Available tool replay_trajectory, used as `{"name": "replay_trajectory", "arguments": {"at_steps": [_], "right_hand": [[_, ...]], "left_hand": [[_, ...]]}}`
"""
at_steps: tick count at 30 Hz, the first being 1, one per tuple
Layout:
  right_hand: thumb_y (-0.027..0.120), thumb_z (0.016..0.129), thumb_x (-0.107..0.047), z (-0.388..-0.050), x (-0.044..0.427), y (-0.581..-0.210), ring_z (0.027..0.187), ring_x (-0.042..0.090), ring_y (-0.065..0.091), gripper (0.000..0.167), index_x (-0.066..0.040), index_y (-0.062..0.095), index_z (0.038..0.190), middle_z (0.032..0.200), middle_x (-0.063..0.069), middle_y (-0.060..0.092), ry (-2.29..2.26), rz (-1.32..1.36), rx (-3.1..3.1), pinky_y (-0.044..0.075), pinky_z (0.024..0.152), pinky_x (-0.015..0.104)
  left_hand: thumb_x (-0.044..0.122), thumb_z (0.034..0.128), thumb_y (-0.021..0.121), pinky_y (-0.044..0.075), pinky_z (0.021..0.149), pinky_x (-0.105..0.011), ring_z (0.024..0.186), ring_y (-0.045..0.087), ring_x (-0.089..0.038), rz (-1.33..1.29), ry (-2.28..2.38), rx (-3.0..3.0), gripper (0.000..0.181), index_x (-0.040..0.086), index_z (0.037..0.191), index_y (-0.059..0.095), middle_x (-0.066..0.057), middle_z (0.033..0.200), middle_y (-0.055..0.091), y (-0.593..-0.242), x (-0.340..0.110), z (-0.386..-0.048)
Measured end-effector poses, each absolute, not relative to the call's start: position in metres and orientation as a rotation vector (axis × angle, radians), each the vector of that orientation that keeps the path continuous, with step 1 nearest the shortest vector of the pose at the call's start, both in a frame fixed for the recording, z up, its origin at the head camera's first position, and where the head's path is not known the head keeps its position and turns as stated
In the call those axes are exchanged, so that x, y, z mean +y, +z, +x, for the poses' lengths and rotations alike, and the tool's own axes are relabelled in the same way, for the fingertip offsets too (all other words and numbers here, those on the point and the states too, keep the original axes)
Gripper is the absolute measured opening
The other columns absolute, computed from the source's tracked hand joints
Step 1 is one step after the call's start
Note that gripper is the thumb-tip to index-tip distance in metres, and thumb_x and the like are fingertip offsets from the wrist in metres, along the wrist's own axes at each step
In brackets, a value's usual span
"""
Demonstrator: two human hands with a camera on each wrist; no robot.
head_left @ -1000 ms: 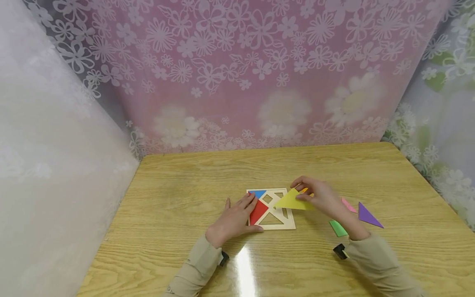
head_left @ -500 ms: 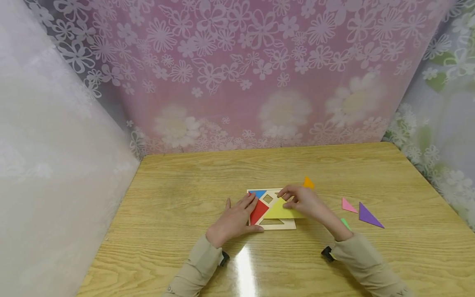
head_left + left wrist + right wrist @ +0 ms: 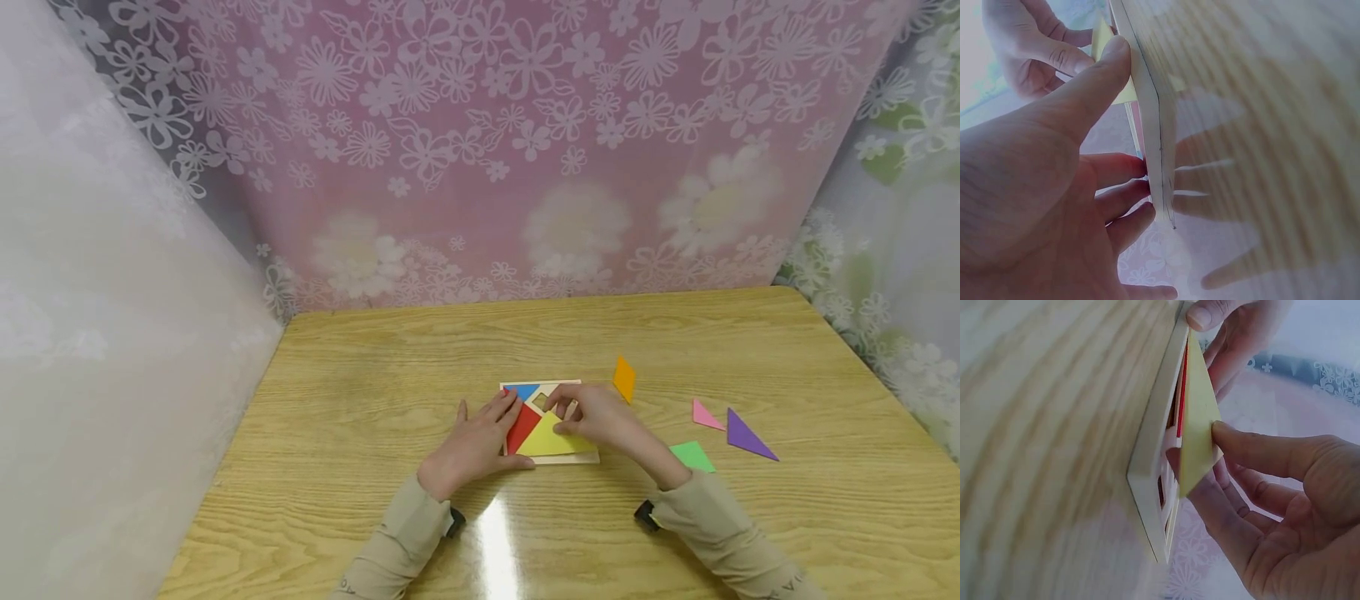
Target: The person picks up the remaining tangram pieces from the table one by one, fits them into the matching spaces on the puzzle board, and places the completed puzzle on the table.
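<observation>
A pale wooden tangram board [image 3: 555, 459] lies on the table with a blue triangle [image 3: 521, 391] and a red triangle [image 3: 521, 427] set in its left part. My left hand [image 3: 474, 437] rests on the board's left side, fingers on the pieces and thumb at the front edge. With thumb and fingers my right hand [image 3: 600, 414] pinches a yellow triangle [image 3: 552, 437] over the front of the board. In the right wrist view the yellow triangle [image 3: 1199, 425] stands tilted, partly off the board [image 3: 1154, 444]. My right hand hides the board's right part.
To the right of the board lie an orange parallelogram [image 3: 624, 380], a pink triangle [image 3: 706, 415], a purple triangle [image 3: 748, 436] and a green piece [image 3: 693, 456] partly hidden by the right sleeve. The wooden table [image 3: 390, 358] ends at a floral curtain [image 3: 465, 167] behind.
My right hand has carried the yellow triangle left and toward the front, over the board's front part. The orange and green pieces have come into fuller view. My left hand stays put.
</observation>
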State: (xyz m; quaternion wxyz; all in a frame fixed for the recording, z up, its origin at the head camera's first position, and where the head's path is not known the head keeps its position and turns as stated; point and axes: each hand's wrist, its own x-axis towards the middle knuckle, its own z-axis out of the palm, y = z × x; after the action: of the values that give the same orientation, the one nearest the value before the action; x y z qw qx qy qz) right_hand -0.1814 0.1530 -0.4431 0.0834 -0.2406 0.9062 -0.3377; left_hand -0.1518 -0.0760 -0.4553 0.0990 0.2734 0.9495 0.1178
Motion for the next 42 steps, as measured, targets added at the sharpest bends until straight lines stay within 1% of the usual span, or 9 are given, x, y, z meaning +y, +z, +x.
{"name": "replay_trajectory", "arguments": {"at_steps": [3,11,18,27,35,38,42], "right_hand": [[0.080,0.084,-0.001,-0.1804,0.1514,-0.4440,0.062,0.007,0.058,0.022,-0.009,0.070,0.101,0.082,-0.002,0.062,-1.032,-0.714,2.682,0.047,0.058,0.023],[0.081,0.083,-0.001,-0.1797,0.1487,-0.4484,0.063,0.005,0.059,0.022,-0.012,0.069,0.098,0.080,-0.004,0.061,-1.001,-0.747,2.698,0.048,0.060,0.024],[0.082,0.082,-0.002,-0.1781,0.1490,-0.4505,0.064,0.005,0.055,0.021,-0.011,0.070,0.097,0.080,-0.005,0.061,-0.965,-0.737,2.730,0.045,0.059,0.023],[0.084,0.081,-0.006,-0.1749,0.1454,-0.4495,0.065,0.005,0.053,0.021,-0.007,0.074,0.100,0.079,-0.003,0.063,-0.809,-0.778,2.798,0.045,0.059,0.024],[0.086,0.079,-0.006,-0.1721,0.1441,-0.4489,0.065,0.007,0.053,0.028,-0.008,0.072,0.104,0.081,-0.001,0.063,-0.732,-0.789,2.824,0.046,0.061,0.025],[0.084,0.081,-0.007,-0.1726,0.1444,-0.4493,0.065,0.007,0.053,0.027,-0.007,0.072,0.105,0.081,-0.001,0.063,-0.756,-0.797,2.820,0.045,0.061,0.025],[0.079,0.088,-0.009,-0.1745,0.1454,-0.4489,0.064,0.006,0.052,0.018,-0.007,0.072,0.104,0.080,-0.003,0.062,-0.834,-0.781,2.849,0.045,0.059,0.023]], "left_hand": [[0.061,0.0920,0.063,0.024,0.113,-0.071,0.155,0.021,-0.023,0.804,0.341,2.814,0.092,0.008,0.160,0.030,-0.006,0.167,0.024,-0.4562,-0.0757,-0.1521],[0.062,0.0920,0.063,0.025,0.112,-0.071,0.155,0.022,-0.023,0.798,0.329,2.821,0.092,0.009,0.160,0.030,-0.007,0.167,0.024,-0.4572,-0.0753,-0.1517],[0.062,0.0922,0.062,0.026,0.112,-0.071,0.155,0.022,-0.023,0.804,0.319,2.829,0.092,0.009,0.160,0.030,-0.007,0.167,0.024,-0.4584,-0.0756,-0.1519],[0.064,0.0912,0.062,0.027,0.112,-0.071,0.154,0.024,-0.022,0.817,0.292,2.851,0.093,0.009,0.160,0.032,-0.007,0.167,0.026,-0.4598,-0.0755,-0.1519],[0.063,0.0915,0.062,0.027,0.112,-0.070,0.154,0.024,-0.023,0.820,0.303,2.850,0.093,0.008,0.160,0.030,-0.007,0.167,0.025,-0.4598,-0.0758,-0.1517],[0.062,0.0914,0.063,0.027,0.112,-0.070,0.154,0.024,-0.023,0.818,0.310,2.848,0.093,0.008,0.160,0.031,-0.007,0.167,0.025,-0.4593,-0.0758,-0.1516],[0.062,0.0916,0.063,0.027,0.112,-0.071,0.154,0.024,-0.023,0.816,0.313,2.846,0.093,0.008,0.160,0.031,-0.007,0.167,0.025,-0.4590,-0.0756,-0.1517]]}}
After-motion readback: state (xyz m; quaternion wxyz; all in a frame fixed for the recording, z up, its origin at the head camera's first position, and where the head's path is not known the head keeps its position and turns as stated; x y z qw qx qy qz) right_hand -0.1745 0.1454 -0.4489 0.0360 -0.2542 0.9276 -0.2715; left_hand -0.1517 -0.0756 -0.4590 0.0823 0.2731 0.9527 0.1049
